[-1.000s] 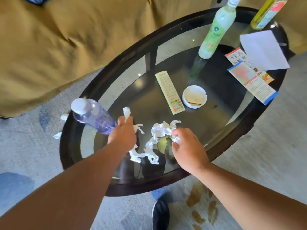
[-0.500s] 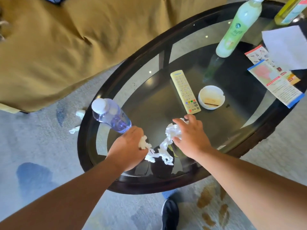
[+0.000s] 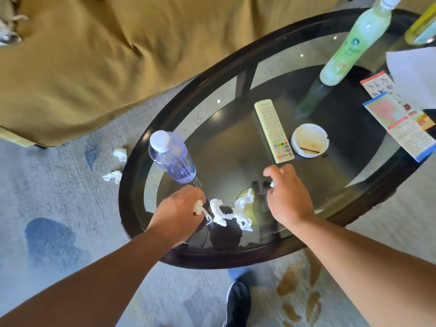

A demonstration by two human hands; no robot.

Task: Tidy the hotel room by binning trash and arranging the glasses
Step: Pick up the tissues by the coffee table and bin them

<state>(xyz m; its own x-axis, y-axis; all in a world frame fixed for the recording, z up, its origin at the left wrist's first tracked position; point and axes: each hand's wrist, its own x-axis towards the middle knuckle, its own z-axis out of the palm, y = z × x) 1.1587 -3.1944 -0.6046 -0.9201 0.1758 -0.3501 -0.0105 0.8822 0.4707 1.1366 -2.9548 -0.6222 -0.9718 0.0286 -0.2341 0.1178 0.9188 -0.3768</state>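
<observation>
Crumpled white tissue scraps (image 3: 221, 212) lie on the near part of the oval glass table (image 3: 141, 161). My left hand (image 3: 177, 214) grips one wad of tissue at the scraps' left end. My right hand (image 3: 286, 195) hovers to their right with curled fingers, a small white bit of tissue showing under the fingers. A clear water bottle (image 3: 171, 156) with a white cap stands just beyond my left hand. Two more tissue wads (image 3: 115, 165) lie on the carpet left of the table. No glasses are in view.
On the table are a pale yellow remote (image 3: 273, 131), a white ashtray (image 3: 309, 140), a green drink bottle (image 3: 348, 43), a yellow bottle (image 3: 422, 27), leaflets (image 3: 401, 121) and a white paper (image 3: 415, 74). A tan sofa (image 3: 94, 55) stands behind. My shoe (image 3: 238, 303) is below.
My left hand has closed on a tissue wad and drawn back toward me. My right hand has let go of the tissue pile and shifted right. The camera has moved closer.
</observation>
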